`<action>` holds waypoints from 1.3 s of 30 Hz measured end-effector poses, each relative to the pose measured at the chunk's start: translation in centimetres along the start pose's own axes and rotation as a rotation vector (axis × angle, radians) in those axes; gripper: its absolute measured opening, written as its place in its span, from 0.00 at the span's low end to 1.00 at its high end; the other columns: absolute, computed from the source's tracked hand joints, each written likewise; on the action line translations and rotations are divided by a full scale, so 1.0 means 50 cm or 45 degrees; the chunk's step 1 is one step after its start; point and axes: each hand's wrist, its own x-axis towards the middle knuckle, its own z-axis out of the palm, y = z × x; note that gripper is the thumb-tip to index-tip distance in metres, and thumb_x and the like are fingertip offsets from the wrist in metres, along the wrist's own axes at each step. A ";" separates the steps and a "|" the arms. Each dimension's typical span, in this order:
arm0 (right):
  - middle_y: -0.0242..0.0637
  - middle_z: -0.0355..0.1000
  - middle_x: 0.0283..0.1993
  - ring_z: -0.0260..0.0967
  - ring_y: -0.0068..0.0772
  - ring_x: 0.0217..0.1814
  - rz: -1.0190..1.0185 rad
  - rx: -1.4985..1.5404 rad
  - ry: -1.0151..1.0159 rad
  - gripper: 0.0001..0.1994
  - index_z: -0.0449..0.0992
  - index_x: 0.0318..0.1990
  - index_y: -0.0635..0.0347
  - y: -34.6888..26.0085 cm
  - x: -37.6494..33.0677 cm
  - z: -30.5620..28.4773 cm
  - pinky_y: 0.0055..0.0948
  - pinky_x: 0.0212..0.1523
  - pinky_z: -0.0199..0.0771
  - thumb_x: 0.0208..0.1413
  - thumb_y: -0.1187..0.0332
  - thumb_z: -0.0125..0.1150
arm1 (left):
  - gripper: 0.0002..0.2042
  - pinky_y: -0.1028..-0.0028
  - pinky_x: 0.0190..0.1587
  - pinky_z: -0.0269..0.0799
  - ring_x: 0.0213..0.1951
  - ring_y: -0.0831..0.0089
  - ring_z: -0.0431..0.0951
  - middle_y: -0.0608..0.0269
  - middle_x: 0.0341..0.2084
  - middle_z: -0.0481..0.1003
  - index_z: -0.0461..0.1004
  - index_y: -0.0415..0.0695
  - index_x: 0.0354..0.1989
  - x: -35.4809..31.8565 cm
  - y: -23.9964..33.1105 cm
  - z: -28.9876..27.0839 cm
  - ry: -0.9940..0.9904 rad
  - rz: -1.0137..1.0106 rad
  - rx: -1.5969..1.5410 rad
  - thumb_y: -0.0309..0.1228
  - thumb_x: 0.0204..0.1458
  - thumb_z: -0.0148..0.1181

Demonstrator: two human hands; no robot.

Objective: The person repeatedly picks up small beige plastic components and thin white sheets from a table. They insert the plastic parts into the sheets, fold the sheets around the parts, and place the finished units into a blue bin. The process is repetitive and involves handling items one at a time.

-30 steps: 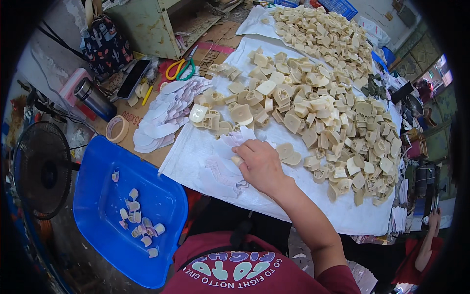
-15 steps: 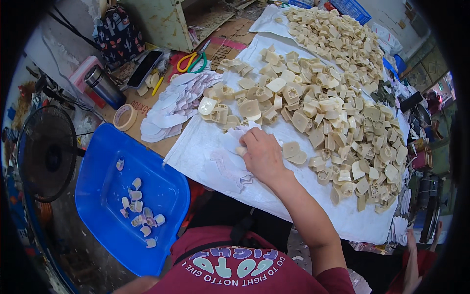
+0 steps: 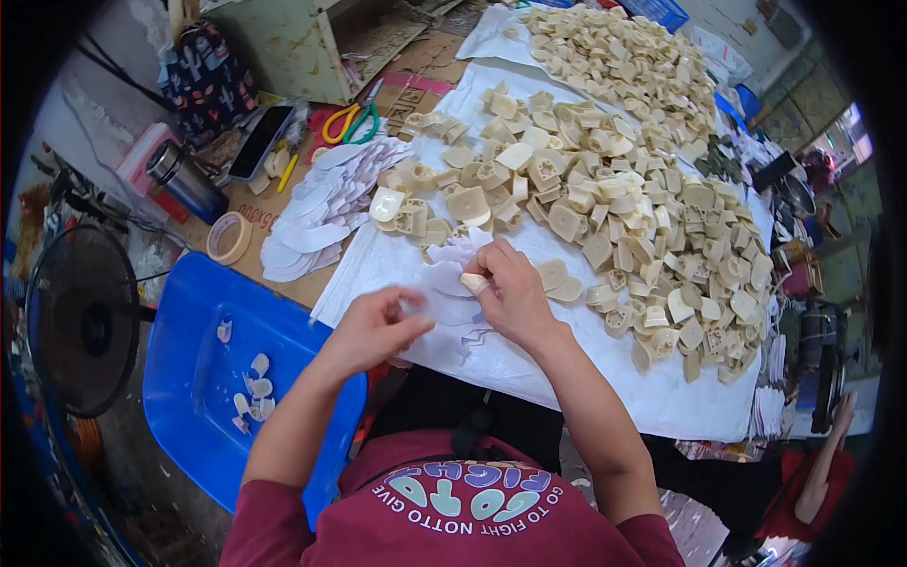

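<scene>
My right hand (image 3: 513,293) is closed, fingers bent, beside a loose heap of thin white cut-out pieces (image 3: 444,277) on the white sheet. A small cream-coloured bit (image 3: 474,283) shows at its thumb. Whether that covers the thumb or is pinched there, I cannot tell. Left of the heap, my left hand (image 3: 378,326) hovers with fingers apart and nothing visible in it; its fingertips are blurred. Several cream moulded parts (image 3: 470,205) lie just beyond the hands. Two flat, rounded cream parts (image 3: 557,281) rest right of my right hand.
A blue plastic tub (image 3: 184,378) with several small parts stands at left, next to a black fan (image 3: 85,321). Layered white cut-outs (image 3: 321,208), a tape roll (image 3: 229,238), scissors (image 3: 351,124), a phone (image 3: 262,142) and a metal flask (image 3: 184,178) lie beyond. A co-worker's arm (image 3: 825,463) shows at right.
My left arm has come into view from below, its hand now near the white cut-outs and partly over the tub. My right hand stays by the heap, its fingers slightly shifted.
</scene>
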 end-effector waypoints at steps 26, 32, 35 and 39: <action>0.41 0.69 0.53 0.65 0.43 0.53 0.041 -0.601 0.075 0.23 0.74 0.49 0.59 0.048 -0.073 -0.091 0.41 0.52 0.61 0.40 0.79 0.54 | 0.17 0.63 0.47 0.79 0.53 0.58 0.74 0.45 0.48 0.73 0.68 0.32 0.52 0.093 0.088 -0.013 0.072 0.369 -1.049 0.29 0.57 0.49; 0.43 0.70 0.49 0.66 0.44 0.51 0.353 -0.697 -0.015 0.17 0.75 0.44 0.63 0.106 -0.114 -0.153 0.38 0.47 0.67 0.42 0.81 0.55 | 0.17 0.56 0.60 0.68 0.58 0.52 0.67 0.41 0.52 0.69 0.66 0.29 0.52 0.174 0.099 0.100 -0.370 0.263 -1.789 0.26 0.55 0.48; 0.44 0.71 0.45 0.68 0.45 0.48 0.537 -0.425 0.262 0.14 0.75 0.41 0.64 0.102 -0.149 -0.181 0.34 0.47 0.69 0.43 0.81 0.58 | 0.16 0.55 0.58 0.69 0.58 0.50 0.67 0.41 0.52 0.69 0.67 0.30 0.50 0.201 0.095 0.178 -0.037 0.207 -1.583 0.30 0.59 0.47; 0.43 0.71 0.41 0.71 0.42 0.44 0.459 0.013 0.857 0.10 0.76 0.39 0.62 0.119 -0.166 -0.179 0.31 0.45 0.70 0.47 0.80 0.60 | 0.16 0.61 0.53 0.73 0.55 0.55 0.71 0.45 0.52 0.69 0.67 0.37 0.52 0.210 0.141 0.267 -0.120 0.088 -1.520 0.35 0.63 0.45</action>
